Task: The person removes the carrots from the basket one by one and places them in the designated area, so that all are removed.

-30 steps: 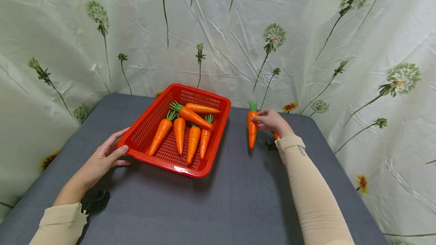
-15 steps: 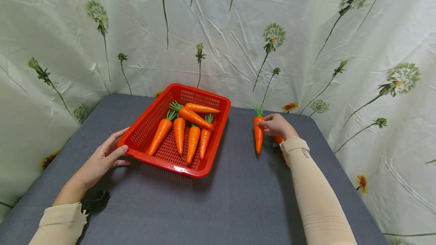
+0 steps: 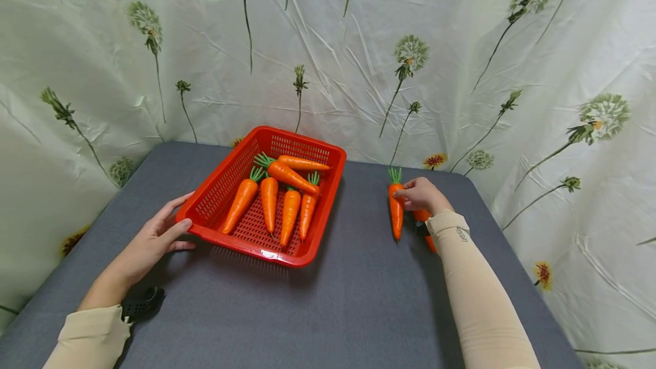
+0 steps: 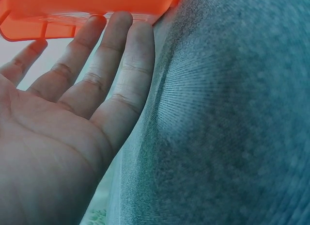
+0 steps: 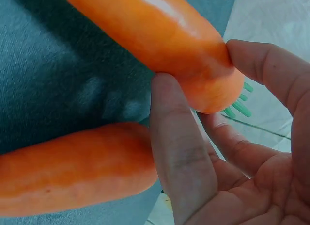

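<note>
Pinching an orange carrot (image 3: 397, 212) between the thumb and fingers of the right hand (image 3: 421, 193), well to the right of the red perforated basket (image 3: 230, 242), and pointing its green leafy top toward the far edge of the grey worktop (image 3: 348, 300). Partly covering with the right wrist a second carrot (image 5: 72, 171) lying on the worktop just beside the first. Resting the left hand's (image 3: 156, 238) thumb on the basket's near left corner, and setting nearly straight, spread fingers against its outer side. Seeing six more carrots (image 3: 290, 212) inside the basket, one lying across others, another lying along the far wall. Wearing cream sleeves (image 3: 482, 289) and facing a pale, flower-printed cloth (image 3: 328, 33) behind the worktop.
</note>
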`<action>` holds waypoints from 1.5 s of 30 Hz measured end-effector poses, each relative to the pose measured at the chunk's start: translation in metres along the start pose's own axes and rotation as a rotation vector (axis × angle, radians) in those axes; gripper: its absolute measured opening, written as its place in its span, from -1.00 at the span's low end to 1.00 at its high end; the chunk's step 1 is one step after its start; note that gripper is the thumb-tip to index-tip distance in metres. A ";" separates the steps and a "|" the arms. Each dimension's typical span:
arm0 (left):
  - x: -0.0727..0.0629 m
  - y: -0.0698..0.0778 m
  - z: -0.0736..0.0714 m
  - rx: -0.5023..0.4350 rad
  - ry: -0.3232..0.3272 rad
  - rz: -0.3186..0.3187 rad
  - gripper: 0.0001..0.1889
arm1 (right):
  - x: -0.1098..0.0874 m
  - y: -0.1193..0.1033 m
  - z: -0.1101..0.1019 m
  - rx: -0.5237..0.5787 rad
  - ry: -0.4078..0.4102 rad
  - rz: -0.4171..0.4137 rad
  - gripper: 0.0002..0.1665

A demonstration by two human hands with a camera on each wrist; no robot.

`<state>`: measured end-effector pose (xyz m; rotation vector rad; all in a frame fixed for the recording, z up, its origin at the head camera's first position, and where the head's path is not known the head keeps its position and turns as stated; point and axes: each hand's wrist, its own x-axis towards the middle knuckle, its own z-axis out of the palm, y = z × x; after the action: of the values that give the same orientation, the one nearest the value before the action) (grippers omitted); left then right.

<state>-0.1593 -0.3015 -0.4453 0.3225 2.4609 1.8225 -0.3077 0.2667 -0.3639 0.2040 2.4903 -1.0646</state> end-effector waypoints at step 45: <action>0.000 0.001 0.001 -0.010 -0.010 0.034 -0.33 | 0.009 0.002 0.008 -0.262 0.079 0.078 -0.61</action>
<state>-0.1592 -0.3005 -0.4445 0.3743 2.4531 1.8411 -0.3125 0.2623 -0.3735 0.2656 2.6372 -0.7026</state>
